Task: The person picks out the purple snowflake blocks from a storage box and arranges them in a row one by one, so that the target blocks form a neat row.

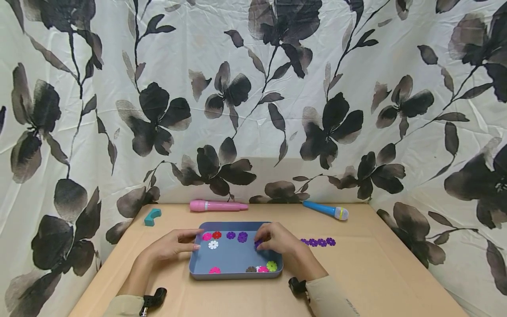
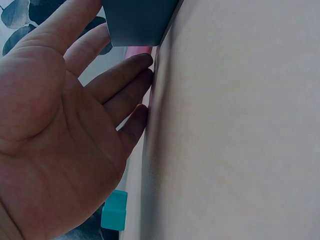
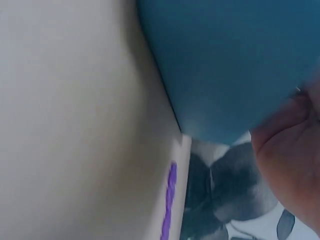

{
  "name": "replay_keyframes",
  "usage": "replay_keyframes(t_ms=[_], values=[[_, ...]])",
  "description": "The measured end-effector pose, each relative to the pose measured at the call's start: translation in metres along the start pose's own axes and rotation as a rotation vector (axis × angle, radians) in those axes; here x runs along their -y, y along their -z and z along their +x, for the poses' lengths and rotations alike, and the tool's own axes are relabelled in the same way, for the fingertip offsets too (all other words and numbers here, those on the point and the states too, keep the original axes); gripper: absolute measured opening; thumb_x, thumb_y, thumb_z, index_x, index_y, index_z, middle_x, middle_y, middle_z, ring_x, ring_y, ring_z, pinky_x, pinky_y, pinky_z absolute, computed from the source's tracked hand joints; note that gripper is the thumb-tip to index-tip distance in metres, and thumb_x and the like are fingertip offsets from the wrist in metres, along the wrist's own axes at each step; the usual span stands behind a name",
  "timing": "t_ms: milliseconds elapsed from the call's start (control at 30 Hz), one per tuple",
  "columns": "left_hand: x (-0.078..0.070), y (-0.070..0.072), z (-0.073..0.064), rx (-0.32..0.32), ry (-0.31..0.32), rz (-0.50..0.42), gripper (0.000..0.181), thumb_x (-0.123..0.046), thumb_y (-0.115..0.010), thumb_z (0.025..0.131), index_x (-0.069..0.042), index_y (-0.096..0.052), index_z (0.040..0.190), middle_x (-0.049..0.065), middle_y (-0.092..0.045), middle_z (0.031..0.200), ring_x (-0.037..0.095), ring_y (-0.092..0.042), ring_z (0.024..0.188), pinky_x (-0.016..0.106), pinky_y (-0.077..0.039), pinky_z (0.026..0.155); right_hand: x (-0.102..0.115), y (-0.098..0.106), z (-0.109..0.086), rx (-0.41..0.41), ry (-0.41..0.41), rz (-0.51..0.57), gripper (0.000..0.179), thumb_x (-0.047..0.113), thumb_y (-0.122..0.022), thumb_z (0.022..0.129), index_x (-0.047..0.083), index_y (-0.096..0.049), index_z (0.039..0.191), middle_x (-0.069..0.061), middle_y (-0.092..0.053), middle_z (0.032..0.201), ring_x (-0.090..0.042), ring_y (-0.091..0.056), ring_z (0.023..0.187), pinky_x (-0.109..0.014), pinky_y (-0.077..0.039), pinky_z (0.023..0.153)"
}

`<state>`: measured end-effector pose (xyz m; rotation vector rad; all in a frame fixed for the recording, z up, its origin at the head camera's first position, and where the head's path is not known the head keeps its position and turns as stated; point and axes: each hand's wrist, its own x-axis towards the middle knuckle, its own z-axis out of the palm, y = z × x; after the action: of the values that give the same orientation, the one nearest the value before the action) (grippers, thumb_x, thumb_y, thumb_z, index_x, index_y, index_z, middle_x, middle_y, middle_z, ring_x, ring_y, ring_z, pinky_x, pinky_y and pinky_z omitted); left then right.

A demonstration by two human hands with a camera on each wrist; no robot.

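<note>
A shallow blue-grey tray [image 1: 233, 276] stands on the table with small flower-shaped plastic discs inside. My left hand [image 1: 174, 243] rests at its left edge, thumb and fingers fairly straight; the left wrist view shows the palm and fingers [image 2: 120, 90] beside the tray wall [image 2: 140, 25]. Over the tray's right part, my right hand [image 1: 277, 240] pinches a purple flower-shaped disc [image 1: 258, 243]. Two more purple discs [image 1: 242, 237] lie to its left, near pink [image 1: 207, 236], red [image 1: 216, 235] and white [image 1: 213, 245] ones. The right wrist view hides the right fingertips.
A row of several purple discs [image 1: 321, 242] lies on the table right of the tray. Toward the back are a pink toy microphone [image 1: 218, 205], a blue one [image 1: 325, 210] and a teal block [image 1: 152, 217]. Floral cloth [image 1: 277, 110] hangs behind.
</note>
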<state>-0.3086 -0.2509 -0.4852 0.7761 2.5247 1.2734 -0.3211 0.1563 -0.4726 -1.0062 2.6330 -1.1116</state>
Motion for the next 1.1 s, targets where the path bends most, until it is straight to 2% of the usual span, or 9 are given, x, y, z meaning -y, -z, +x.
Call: replay_keyframes(t_ms=[100, 300, 500, 700, 867, 1100], values=[[0.001, 0.000, 0.000, -0.002, 0.002, -0.003, 0.060, -0.034, -0.073, 0.099, -0.008, -0.056, 0.150, 0.019, -0.051, 0.157, 0.043, -0.039, 0.151, 0.049, -0.034, 0.124, -0.003, 0.011, -0.006, -0.054, -0.030, 0.023, 0.018, 0.007, -0.080, 0.091, 0.006, -0.081, 0.109, 0.004, -0.074, 0.103, -0.010, -0.066, 0.091, -0.021, -0.059, 0.079], [0.001, -0.001, 0.000, -0.008, 0.021, 0.020, 0.061, -0.037, -0.072, 0.098, -0.009, -0.056, 0.150, 0.018, -0.051, 0.157, 0.042, -0.040, 0.150, 0.039, -0.038, 0.124, -0.012, 0.035, -0.023, -0.156, -0.047, 0.028, 0.019, 0.007, -0.080, 0.091, 0.006, -0.080, 0.109, 0.001, -0.075, 0.107, -0.017, -0.069, 0.097, -0.024, -0.061, 0.082], [0.000, -0.003, 0.002, -0.011, 0.053, 0.031, 0.063, -0.039, -0.072, 0.098, -0.010, -0.055, 0.151, 0.016, -0.051, 0.157, 0.041, -0.039, 0.151, 0.055, -0.032, 0.124, -0.026, 0.058, -0.042, -0.237, -0.114, 0.050, 0.024, 0.004, -0.077, 0.091, 0.007, -0.078, 0.114, -0.004, -0.076, 0.115, -0.019, -0.070, 0.103, -0.026, -0.061, 0.087], [0.001, -0.003, 0.002, -0.008, 0.061, 0.015, 0.062, -0.038, -0.073, 0.098, -0.011, -0.055, 0.151, 0.014, -0.051, 0.158, 0.039, -0.039, 0.152, 0.055, -0.030, 0.123, -0.037, 0.078, -0.061, -0.309, -0.177, 0.045, 0.027, 0.007, -0.079, 0.091, 0.006, -0.076, 0.118, -0.007, -0.077, 0.112, -0.019, -0.072, 0.101, -0.031, -0.063, 0.088], [0.003, -0.003, 0.002, -0.011, 0.049, 0.009, 0.062, -0.038, -0.072, 0.098, -0.011, -0.055, 0.151, 0.014, -0.051, 0.158, 0.039, -0.040, 0.151, 0.054, -0.031, 0.123, -0.052, 0.092, -0.080, -0.363, -0.200, 0.014, 0.027, 0.008, -0.080, 0.091, 0.005, -0.076, 0.118, -0.008, -0.077, 0.110, -0.018, -0.072, 0.098, -0.024, -0.061, 0.084], [0.004, -0.003, 0.002, -0.017, 0.047, 0.040, 0.063, -0.042, -0.072, 0.098, -0.013, -0.055, 0.151, 0.013, -0.051, 0.158, 0.038, -0.040, 0.151, 0.052, -0.033, 0.124, -0.071, 0.112, -0.102, -0.447, -0.214, 0.098, 0.028, 0.002, -0.076, 0.093, -0.003, -0.073, 0.120, -0.019, -0.076, 0.114, -0.017, -0.074, 0.097, -0.019, -0.061, 0.081]])
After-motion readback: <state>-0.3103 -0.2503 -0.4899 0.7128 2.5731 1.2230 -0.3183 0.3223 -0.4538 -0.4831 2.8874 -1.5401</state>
